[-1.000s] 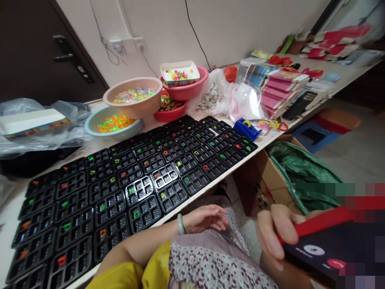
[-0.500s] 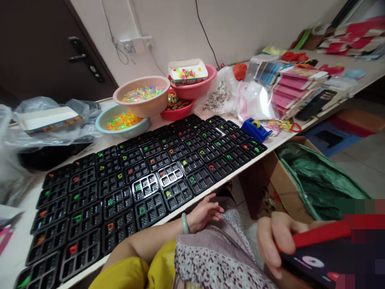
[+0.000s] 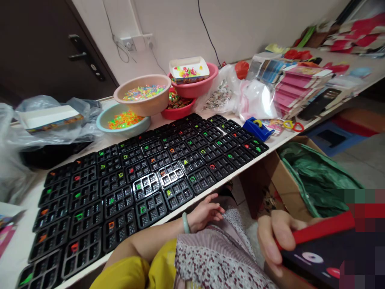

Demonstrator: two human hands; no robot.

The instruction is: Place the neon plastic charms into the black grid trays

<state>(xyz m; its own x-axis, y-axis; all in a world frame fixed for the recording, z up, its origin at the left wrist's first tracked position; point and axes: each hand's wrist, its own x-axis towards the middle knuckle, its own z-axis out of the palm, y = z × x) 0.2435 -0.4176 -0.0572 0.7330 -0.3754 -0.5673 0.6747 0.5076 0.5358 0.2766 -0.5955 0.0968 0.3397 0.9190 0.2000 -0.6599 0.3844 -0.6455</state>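
My right hand [image 3: 275,241] grips a phone [image 3: 327,251] in a red case at the lower right; its screen is lit and partly blurred. My left hand [image 3: 206,210] rests on my lap below the table edge, fingers loosely apart, holding nothing; a pale green bangle [image 3: 185,223] circles the wrist. Several black compartment trays [image 3: 144,180] cover the table in front of me, most with one small coloured plastic piece in a cell.
Bowls of bright plastic bits stand behind the trays: a green bowl [image 3: 104,120], a beige bowl [image 3: 156,105] and a pink bowl [image 3: 210,84]. A blue tape dispenser [image 3: 257,128], plastic bags and stacked pink packets [image 3: 296,90] lie right. A cardboard box with green plastic [image 3: 306,176] sits on the floor.
The view has shifted slightly left and down. My left hand has drawn back a little toward the table edge. My right hand keeps holding the phone.
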